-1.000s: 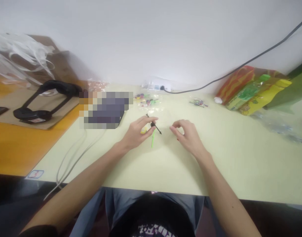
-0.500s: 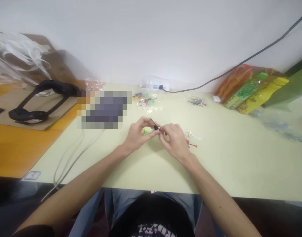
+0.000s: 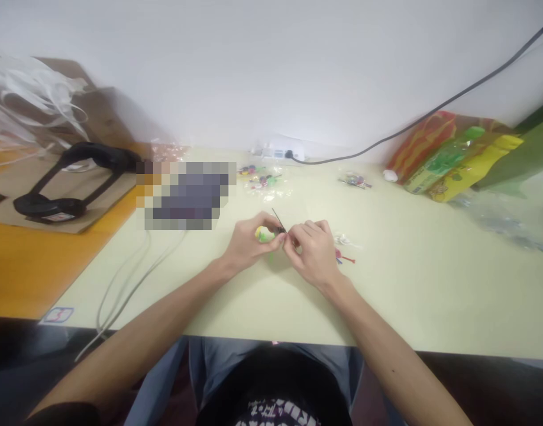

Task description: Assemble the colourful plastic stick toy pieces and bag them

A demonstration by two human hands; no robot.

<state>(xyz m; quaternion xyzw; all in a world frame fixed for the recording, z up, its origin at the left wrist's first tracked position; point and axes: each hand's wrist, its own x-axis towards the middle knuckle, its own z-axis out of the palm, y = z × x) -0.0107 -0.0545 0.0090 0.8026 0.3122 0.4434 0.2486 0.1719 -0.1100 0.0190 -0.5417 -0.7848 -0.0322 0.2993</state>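
Observation:
My left hand point(image 3: 249, 241) pinches a small black piece with a thin stick point(image 3: 279, 221) between thumb and fingertips. The stick points up and away from me. Against the near end of this piece, the thumb and fingers of my right hand point(image 3: 313, 249) are pressed together; fingertips cover part of it. Behind my left hand, yellow and green pieces point(image 3: 265, 235) show in part. Just right of my right hand lie red and blue pieces point(image 3: 345, 257), with some white pieces point(image 3: 346, 241) beside them.
Farther back lie small bags of coloured parts point(image 3: 265, 180) and another bunch point(image 3: 355, 180). A pixelated dark panel point(image 3: 189, 195) is at left, with cables towards the front edge. A bottle point(image 3: 446, 160) and yellow packet point(image 3: 475, 168) lean at right. A black frame point(image 3: 74, 180) rests on cardboard.
My right hand's fingers have closed in more around the near end of the black piece. The stick has tilted slightly. The other things stay where they were.

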